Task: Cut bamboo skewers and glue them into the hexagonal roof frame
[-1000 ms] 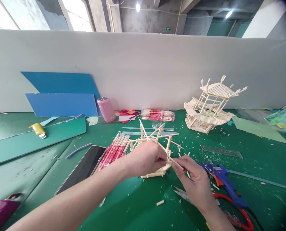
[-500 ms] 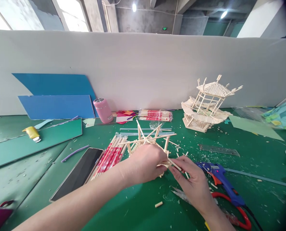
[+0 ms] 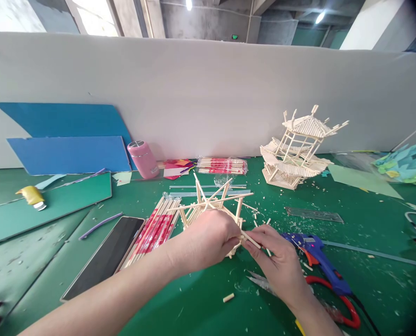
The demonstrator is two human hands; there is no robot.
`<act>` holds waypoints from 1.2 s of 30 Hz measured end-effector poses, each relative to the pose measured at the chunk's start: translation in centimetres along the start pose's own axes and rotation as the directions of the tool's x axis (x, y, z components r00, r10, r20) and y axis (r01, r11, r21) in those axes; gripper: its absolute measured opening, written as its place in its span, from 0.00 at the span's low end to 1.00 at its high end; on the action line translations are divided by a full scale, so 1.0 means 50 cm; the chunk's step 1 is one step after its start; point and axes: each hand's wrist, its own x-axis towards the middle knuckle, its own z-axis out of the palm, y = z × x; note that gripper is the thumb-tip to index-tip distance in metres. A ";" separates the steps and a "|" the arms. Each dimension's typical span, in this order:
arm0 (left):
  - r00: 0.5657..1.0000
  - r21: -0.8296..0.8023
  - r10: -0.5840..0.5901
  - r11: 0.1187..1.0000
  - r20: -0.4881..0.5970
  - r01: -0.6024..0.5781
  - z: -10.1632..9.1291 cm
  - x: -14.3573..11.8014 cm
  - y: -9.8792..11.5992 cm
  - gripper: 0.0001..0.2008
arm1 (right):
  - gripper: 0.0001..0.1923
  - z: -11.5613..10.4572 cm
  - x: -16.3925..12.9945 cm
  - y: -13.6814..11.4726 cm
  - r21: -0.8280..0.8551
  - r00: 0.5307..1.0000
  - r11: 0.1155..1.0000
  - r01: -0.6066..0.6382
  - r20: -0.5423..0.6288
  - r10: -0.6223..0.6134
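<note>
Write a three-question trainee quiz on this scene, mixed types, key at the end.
1. Name what the right hand pinches between thumb and fingers.
2. What is the main colour of the glue gun? A) green B) blue C) yellow
3. True or false: in this view, the right hand and wrist hide part of the scissors.

Key: 1. a thin stick; 2. B; 3. true.

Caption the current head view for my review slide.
Right hand gripping a wooden stick, left hand at the stick frame, blue glue gun and red-handled scissors nearby.
</note>
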 end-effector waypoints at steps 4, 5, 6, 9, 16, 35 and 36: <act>1.000 -0.017 0.007 1.000 -0.008 -0.007 0.000 0.001 -0.002 0.12 | 0.11 -0.001 -0.001 -0.003 -0.009 1.000 1.000 0.003 0.004 -0.003; 1.000 -0.022 0.009 1.000 -0.014 -0.009 0.000 0.001 -0.002 0.12 | 0.11 -0.001 -0.001 -0.003 -0.010 1.000 1.000 0.007 0.005 -0.007; 1.000 -0.026 0.011 1.000 -0.019 -0.012 0.001 0.000 -0.001 0.12 | 0.11 -0.001 0.000 -0.003 -0.010 1.000 1.000 0.009 0.005 -0.009; 1.000 -0.020 0.016 1.000 -0.011 -0.016 0.002 0.000 -0.001 0.12 | 0.11 -0.001 0.003 -0.002 -0.014 1.000 1.000 0.010 0.007 -0.010; 1.000 0.014 0.023 1.000 0.008 -0.023 -0.002 -0.001 0.000 0.12 | 0.11 -0.001 0.003 -0.003 -0.014 1.000 1.000 0.016 0.005 -0.016; 1.000 0.027 -0.005 1.000 -0.011 0.005 0.004 -0.001 0.001 0.11 | 0.10 0.001 0.004 -0.008 0.000 1.000 1.000 -0.018 0.015 0.018; 1.000 0.041 -0.015 0.999 -0.012 0.015 0.003 -0.002 0.002 0.11 | 0.10 0.001 0.003 -0.009 -0.004 0.999 1.000 -0.029 0.019 0.030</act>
